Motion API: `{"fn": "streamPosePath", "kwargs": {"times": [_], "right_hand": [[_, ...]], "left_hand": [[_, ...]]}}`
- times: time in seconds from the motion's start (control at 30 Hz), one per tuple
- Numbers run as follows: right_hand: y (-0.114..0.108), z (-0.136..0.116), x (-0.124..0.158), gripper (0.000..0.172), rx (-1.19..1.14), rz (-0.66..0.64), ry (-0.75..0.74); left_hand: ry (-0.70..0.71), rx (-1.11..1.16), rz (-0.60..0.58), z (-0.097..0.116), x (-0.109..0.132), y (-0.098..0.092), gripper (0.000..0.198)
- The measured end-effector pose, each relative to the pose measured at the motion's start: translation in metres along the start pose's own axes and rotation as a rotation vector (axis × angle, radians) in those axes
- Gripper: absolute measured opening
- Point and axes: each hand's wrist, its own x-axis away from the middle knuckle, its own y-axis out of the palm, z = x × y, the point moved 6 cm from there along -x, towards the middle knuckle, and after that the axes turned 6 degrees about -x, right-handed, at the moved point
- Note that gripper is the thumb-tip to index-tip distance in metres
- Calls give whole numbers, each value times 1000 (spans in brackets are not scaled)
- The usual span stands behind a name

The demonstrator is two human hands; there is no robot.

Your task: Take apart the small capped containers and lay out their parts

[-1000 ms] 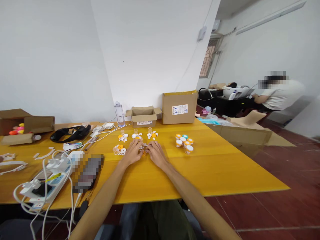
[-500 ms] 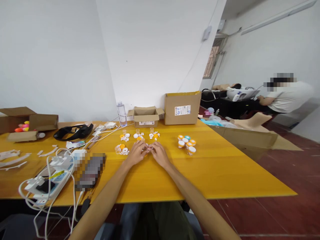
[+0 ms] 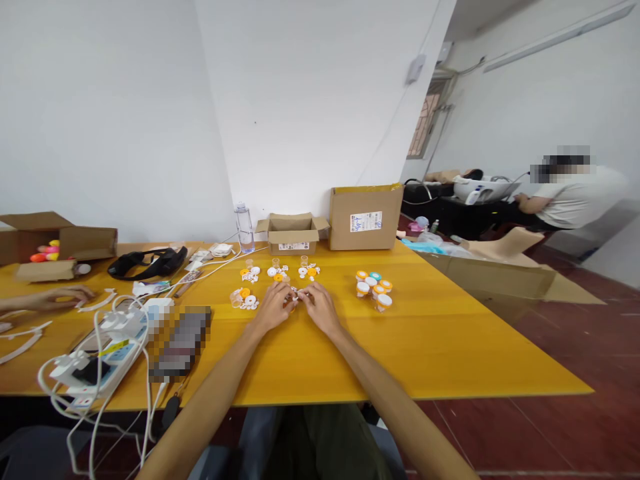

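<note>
My left hand and my right hand meet over the table, fingers curled and fingertips almost touching. Small white bits show between the fingertips, too small to name, and the fingers partly hide them. An orange part lies just below my left fingers. Beyond the hands are little groups of parts: clear cups, orange rings, white discs and small white pieces with dark marks. To the right stands a cluster of small clear containers with white, orange-rimmed lids; one has a teal rim.
At the back are an open carton, a closed carton and a clear bottle. Power strips with tangled cables and a blurred-out dark device lie left. Another person's hand rests by white strips; someone sits far right.
Another person's hand has come in from the left edge, and white strips there have shifted. My hands stay in place, with the fingers slightly changed around the small bits.
</note>
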Motion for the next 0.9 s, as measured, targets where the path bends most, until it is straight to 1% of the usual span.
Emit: {"fn": "streamPosePath", "kwargs": {"times": [0.17, 0.33, 0.63, 0.77, 0.9], "right_hand": [[4, 0, 1, 20, 110, -43, -40], [10, 0, 2, 20, 187, -89, -87], [9, -1, 2, 16, 225, -96, -23], [8, -2, 1, 18, 209, -73, -22], [0, 1, 0, 22, 206, 15, 41]], "left_hand": [[-22, -53, 32, -6, 1, 2, 11], [-23, -89, 37, -11, 2, 5, 12], [-2, -125, 38, -12, 3, 5, 18], [18, -128, 56, -11, 3, 4, 19], [22, -119, 101, -11, 2, 2, 17]]}}
